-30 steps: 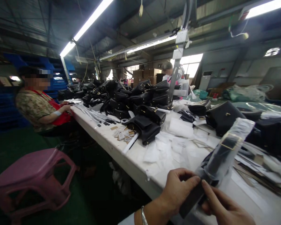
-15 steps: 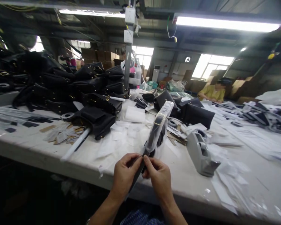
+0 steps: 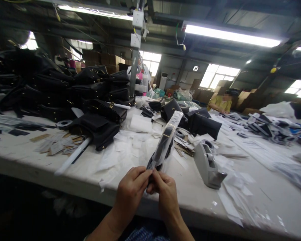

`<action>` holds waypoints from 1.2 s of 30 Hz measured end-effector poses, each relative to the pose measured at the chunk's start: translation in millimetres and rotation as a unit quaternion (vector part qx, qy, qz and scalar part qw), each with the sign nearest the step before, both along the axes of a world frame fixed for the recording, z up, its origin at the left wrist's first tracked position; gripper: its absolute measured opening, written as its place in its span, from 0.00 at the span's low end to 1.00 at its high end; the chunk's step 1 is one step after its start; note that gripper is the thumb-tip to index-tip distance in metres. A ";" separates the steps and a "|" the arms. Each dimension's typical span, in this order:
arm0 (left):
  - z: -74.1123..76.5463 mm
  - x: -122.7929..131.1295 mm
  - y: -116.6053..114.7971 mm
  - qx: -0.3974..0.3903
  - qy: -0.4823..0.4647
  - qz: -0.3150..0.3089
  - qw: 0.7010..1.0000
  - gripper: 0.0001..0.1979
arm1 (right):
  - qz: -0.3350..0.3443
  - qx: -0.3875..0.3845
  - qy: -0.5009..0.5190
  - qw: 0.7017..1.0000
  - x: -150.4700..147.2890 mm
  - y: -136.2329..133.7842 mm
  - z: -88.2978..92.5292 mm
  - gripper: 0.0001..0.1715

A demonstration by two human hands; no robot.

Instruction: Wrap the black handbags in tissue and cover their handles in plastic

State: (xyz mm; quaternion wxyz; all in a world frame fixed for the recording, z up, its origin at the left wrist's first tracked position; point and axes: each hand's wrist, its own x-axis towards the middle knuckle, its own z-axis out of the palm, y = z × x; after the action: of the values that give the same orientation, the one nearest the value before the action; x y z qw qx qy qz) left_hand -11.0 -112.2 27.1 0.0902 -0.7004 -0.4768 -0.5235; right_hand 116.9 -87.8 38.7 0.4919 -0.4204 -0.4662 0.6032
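Observation:
My left hand (image 3: 129,191) and my right hand (image 3: 165,192) meet at the table's near edge. Both pinch the lower end of a black strap with a gold buckle (image 3: 165,144), which is inside a clear plastic sleeve. The sleeved strap rises away from me, tilted to the right, with its top end above a black bag. Fingers of both hands are closed on the sleeve's open end.
A grey tape dispenser (image 3: 207,164) stands right of my hands. White paper sheets (image 3: 126,147) litter the white table (image 3: 40,160). Piled black bags (image 3: 65,90) fill the left; two more bags (image 3: 203,124) lie behind. A person in yellow (image 3: 222,102) sits far right.
The view swung right from the seated person and pink stool to the table front. My hands moved closer together on the strap's end, and more of the strap went into the sleeve.

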 end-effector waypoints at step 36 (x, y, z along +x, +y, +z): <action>26.2 3.7 1.9 -0.450 -0.465 -0.229 0.727 0.19 | -0.044 0.220 -0.235 0.946 13.3 4.2 13.0 0.28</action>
State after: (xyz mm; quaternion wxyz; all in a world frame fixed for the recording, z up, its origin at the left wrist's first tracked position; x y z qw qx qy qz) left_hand -7.3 -110.4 53.3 -0.5910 -0.4155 -0.4636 -0.5129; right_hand 130.1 -83.7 51.8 0.4746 -0.4515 -0.6710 0.3474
